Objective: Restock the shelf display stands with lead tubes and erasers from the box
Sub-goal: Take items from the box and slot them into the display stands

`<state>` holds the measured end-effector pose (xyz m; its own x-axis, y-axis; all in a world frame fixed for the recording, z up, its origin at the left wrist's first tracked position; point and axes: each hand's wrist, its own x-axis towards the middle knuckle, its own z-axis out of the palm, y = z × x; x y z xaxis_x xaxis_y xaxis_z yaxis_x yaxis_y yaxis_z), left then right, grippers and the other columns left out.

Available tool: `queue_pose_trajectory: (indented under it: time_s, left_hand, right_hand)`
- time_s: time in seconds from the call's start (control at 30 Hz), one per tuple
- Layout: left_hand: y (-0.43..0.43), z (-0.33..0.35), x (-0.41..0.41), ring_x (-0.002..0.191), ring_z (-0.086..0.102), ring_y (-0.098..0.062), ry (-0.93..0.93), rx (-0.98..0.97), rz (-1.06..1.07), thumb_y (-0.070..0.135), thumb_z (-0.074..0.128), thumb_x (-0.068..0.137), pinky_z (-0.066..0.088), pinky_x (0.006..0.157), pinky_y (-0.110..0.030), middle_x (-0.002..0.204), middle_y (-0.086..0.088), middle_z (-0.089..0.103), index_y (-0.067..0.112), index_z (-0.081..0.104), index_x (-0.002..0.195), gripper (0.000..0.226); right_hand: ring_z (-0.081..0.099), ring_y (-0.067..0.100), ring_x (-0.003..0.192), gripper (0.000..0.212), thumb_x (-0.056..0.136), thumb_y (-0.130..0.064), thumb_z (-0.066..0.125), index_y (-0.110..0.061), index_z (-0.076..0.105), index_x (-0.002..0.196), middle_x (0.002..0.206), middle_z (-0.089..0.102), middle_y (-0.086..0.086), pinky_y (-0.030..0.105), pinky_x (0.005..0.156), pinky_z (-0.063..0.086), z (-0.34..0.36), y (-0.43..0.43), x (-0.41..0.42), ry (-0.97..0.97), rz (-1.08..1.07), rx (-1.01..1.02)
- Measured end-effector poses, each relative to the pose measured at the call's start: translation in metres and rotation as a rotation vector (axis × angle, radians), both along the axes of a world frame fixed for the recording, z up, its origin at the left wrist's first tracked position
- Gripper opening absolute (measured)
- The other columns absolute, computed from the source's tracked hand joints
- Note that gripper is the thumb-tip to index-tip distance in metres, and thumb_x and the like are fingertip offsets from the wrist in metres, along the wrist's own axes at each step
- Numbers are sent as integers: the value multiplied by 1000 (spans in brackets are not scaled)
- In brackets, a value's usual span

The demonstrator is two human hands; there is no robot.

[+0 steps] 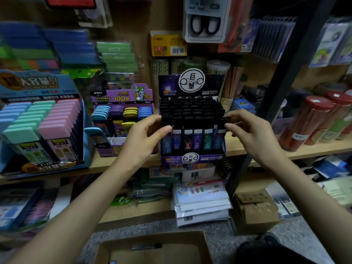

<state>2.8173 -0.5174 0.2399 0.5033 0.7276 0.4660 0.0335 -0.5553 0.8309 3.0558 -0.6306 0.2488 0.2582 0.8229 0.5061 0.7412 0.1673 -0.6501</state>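
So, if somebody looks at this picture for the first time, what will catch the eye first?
The purple display stand, packed with black-capped lead tubes, sits in the middle of the shelf. The left hand and right hand each pinch a tube at its front corners. To its left stands a big blue stand of pastel-capped tubes, and an open cardboard box lies at the bottom of the view.

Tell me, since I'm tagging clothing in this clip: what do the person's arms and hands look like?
Both the left hand and right hand are bare: no gloves, rings or watch visible. Forearms are uncovered; no sleeve shows in frame.
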Motion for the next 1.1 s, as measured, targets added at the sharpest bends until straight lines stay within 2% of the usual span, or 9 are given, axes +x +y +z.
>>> queue_pose_trajectory:
  time_s: [0.17, 0.27, 0.37, 0.47, 0.53, 0.7, 0.83, 0.93, 1.1]
  left_hand:
    - [2, 3, -4, 87, 65, -10, 5, 9, 65, 13, 65, 86, 52, 80, -23, 88, 2, 66, 38, 52, 99, 31]
    - [-1, 3, -3, 87, 64, -7, 21, 32, 20, 13, 64, 86, 51, 80, -22, 89, 1, 65, 42, 50, 99, 35]
    - [-1, -4, -3, 91, 62, -5, 103, 111, 16, 15, 64, 87, 51, 83, -24, 95, 6, 65, 34, 53, 102, 27]
    - [-1, -11, -5, 87, 56, 5, 198, 282, 92, 18, 63, 87, 47, 77, -11, 94, 19, 57, 25, 54, 114, 29]
    - [-1, -11, -6, 83, 46, 5, 257, 441, 154, 18, 62, 88, 37, 76, -4, 93, 13, 50, 16, 55, 119, 32]
    - [-6, -13, -8, 92, 46, -1, 263, 497, 241, 18, 64, 87, 43, 81, -20, 104, 8, 48, 10, 52, 124, 41]
    - [-7, -12, -10, 85, 58, -21, 292, 574, 271, 12, 64, 86, 53, 72, -44, 102, -8, 53, 4, 57, 119, 35]
    - [-4, -11, -11, 92, 61, -28, 325, 642, 279, 11, 66, 84, 55, 76, -44, 106, -15, 56, 1, 59, 118, 36]
    - [-9, -6, -15, 102, 57, -24, 351, 590, 236, 15, 62, 89, 51, 83, -41, 112, -10, 55, 7, 54, 127, 40]
  right_hand:
    - [64, 4, 83, 20, 89, -14, 61, -28, 61, 103, 89, 64, -17, 30, 73, 55, -2, 0, -1, 48, -1, 1]
    - [64, 4, 85, 20, 89, -14, 61, -30, 61, 102, 89, 65, -16, 32, 73, 55, -1, 0, -3, 72, -11, -6]
    - [62, 3, 82, 18, 89, -15, 61, -26, 61, 103, 89, 63, -17, 31, 75, 54, 1, 3, -6, 53, -52, -33]
    - [61, 9, 81, 21, 90, -18, 61, -15, 62, 111, 93, 66, -3, 30, 77, 51, 2, 4, -11, -140, -132, -57]
    - [61, 23, 90, 30, 91, -19, 59, -10, 58, 119, 104, 64, 8, 39, 76, 51, 2, 2, -17, -354, -202, -20]
    - [52, 32, 106, 38, 91, -20, 55, 0, 54, 124, 119, 56, 17, 34, 89, 38, 1, -3, -29, -642, -197, 140]
    - [47, 35, 125, 43, 91, -12, 57, 4, 50, 130, 130, 51, 20, 41, 103, 39, -12, 0, -40, -658, -106, 11]
    - [44, 34, 130, 41, 89, -5, 57, 4, 51, 129, 131, 51, 19, 38, 106, 36, -18, 2, -46, -567, -128, 45]
    - [43, 31, 130, 39, 90, -6, 54, -1, 52, 128, 133, 50, 16, 41, 104, 39, -13, 0, -46, -509, -129, 27]
